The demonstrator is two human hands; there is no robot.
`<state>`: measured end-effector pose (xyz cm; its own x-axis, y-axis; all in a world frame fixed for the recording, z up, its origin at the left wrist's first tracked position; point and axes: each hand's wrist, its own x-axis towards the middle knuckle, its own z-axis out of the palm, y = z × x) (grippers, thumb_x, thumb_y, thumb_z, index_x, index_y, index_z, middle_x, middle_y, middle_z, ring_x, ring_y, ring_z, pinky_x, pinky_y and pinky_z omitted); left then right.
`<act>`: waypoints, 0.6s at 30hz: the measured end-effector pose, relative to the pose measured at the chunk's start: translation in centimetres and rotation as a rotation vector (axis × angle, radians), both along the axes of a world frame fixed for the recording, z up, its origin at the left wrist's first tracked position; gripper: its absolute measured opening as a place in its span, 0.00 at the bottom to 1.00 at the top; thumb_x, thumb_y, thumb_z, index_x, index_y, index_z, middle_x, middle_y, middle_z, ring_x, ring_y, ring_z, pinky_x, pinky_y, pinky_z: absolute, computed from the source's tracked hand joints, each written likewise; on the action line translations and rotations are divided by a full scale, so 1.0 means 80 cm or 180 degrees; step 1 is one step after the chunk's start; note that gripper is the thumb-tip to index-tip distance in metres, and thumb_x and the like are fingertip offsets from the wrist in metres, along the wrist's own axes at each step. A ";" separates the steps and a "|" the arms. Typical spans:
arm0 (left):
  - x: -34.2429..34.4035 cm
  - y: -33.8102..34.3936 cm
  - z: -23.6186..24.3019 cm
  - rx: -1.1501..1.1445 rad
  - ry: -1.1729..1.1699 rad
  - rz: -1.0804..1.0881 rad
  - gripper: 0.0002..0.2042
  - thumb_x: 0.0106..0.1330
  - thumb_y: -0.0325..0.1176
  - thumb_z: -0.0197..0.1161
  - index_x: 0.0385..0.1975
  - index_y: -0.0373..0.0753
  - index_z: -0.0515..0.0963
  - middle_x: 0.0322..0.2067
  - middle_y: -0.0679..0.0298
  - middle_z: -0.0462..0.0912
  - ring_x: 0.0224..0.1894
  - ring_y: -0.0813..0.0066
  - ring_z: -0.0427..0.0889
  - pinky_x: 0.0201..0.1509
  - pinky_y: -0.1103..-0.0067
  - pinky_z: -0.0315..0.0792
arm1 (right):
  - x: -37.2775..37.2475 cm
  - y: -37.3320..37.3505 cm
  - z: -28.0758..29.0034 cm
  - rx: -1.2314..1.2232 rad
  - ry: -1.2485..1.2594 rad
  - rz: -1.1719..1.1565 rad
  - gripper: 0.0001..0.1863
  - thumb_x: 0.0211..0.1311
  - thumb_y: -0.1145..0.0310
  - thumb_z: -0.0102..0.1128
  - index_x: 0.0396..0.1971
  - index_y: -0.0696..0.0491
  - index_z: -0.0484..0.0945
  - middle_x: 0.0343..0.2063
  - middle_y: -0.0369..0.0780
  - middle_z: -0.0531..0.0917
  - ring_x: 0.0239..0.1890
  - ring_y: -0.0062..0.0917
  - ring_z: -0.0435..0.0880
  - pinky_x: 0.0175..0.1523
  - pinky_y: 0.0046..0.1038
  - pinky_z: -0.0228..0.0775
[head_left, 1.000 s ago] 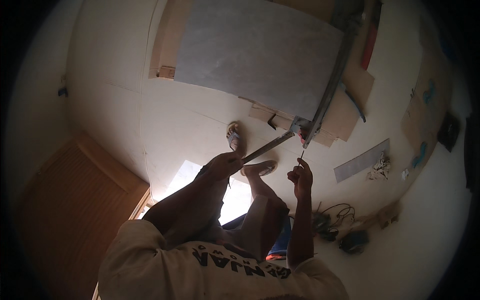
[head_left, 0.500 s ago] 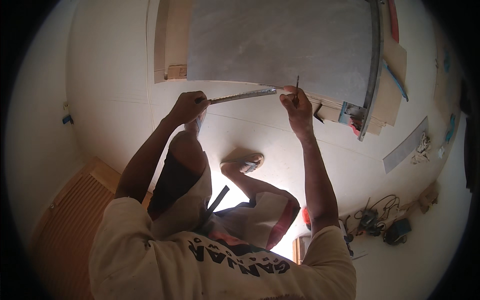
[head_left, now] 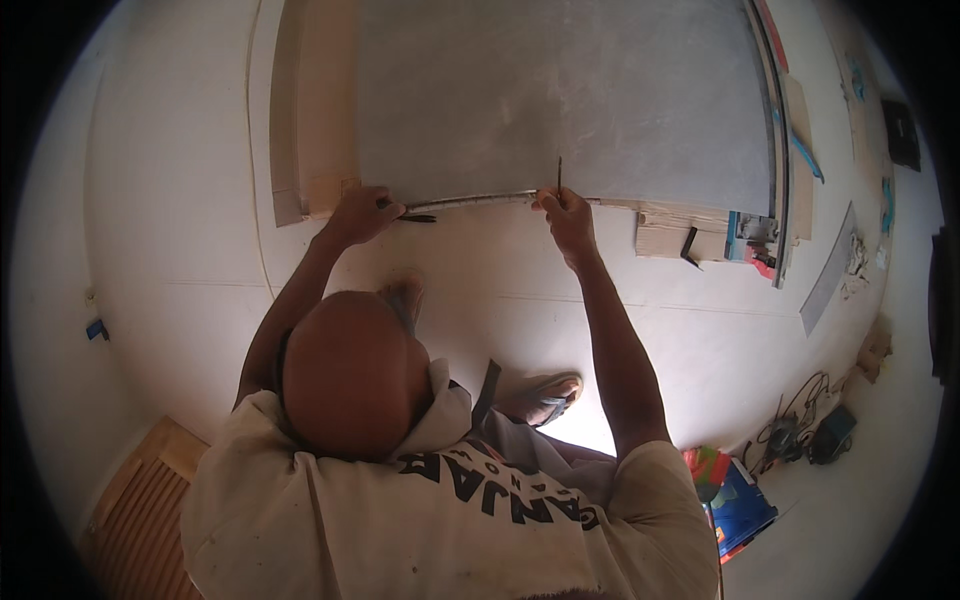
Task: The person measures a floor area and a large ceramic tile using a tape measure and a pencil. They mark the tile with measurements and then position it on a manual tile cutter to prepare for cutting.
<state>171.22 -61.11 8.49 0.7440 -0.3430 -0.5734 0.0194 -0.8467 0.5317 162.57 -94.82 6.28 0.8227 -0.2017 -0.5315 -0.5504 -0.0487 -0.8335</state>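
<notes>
A large grey slab (head_left: 565,90) lies on cardboard (head_left: 315,110). My left hand (head_left: 362,212) is closed on the left end of a narrow metal strip (head_left: 470,198), which lies along the slab's near edge; a small dark object (head_left: 416,218) lies just below it. My right hand (head_left: 567,222) is at the strip's right end, pinching a thin pencil-like stick (head_left: 559,172) held upright over the edge.
A long metal rail (head_left: 779,250) with a red part runs along the slab's right side. A black bracket (head_left: 689,248), grey offcut (head_left: 825,270), coiled cables and tools (head_left: 800,430) and a colourful package (head_left: 740,510) lie rightward. A slatted wooden panel (head_left: 140,510) is lower left.
The metal strip has moved from a slant by the rail to lie flat along the slab's near edge. Both hands moved up to that edge, the right with the stick.
</notes>
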 end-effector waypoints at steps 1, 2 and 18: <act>0.005 0.011 -0.004 0.0159 -0.0061 -0.0024 0.15 0.60 0.43 0.63 0.32 0.35 0.81 0.28 0.53 0.82 0.32 0.59 0.82 0.39 0.68 0.73 | 0.003 -0.002 0.002 0.0089 0.0037 -0.0218 0.10 0.63 0.63 0.59 0.35 0.54 0.79 0.27 0.33 0.81 0.18 0.07 0.64 0.23 0.13 0.55; 0.006 0.026 -0.005 0.0123 -0.0132 0.0038 0.16 0.60 0.44 0.62 0.32 0.35 0.81 0.28 0.53 0.83 0.33 0.59 0.82 0.40 0.67 0.73 | -0.002 -0.005 0.003 0.0205 0.0103 -0.0415 0.09 0.63 0.63 0.59 0.35 0.53 0.79 0.26 0.32 0.81 0.17 0.06 0.62 0.21 0.12 0.52; -0.003 0.098 -0.049 -0.0031 -0.0566 0.0253 0.13 0.59 0.43 0.64 0.33 0.41 0.84 0.32 0.52 0.84 0.40 0.56 0.83 0.46 0.67 0.74 | -0.015 -0.036 -0.019 -0.0189 0.0242 -0.1149 0.10 0.62 0.65 0.58 0.33 0.57 0.80 0.22 0.34 0.81 0.13 0.07 0.58 0.16 0.15 0.47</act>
<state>170.94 -53.28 4.60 0.8583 -0.2840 -0.4274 -0.0089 -0.8410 0.5409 161.33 -97.67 4.72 0.6515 -0.5039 -0.5671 -0.6013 0.1129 -0.7910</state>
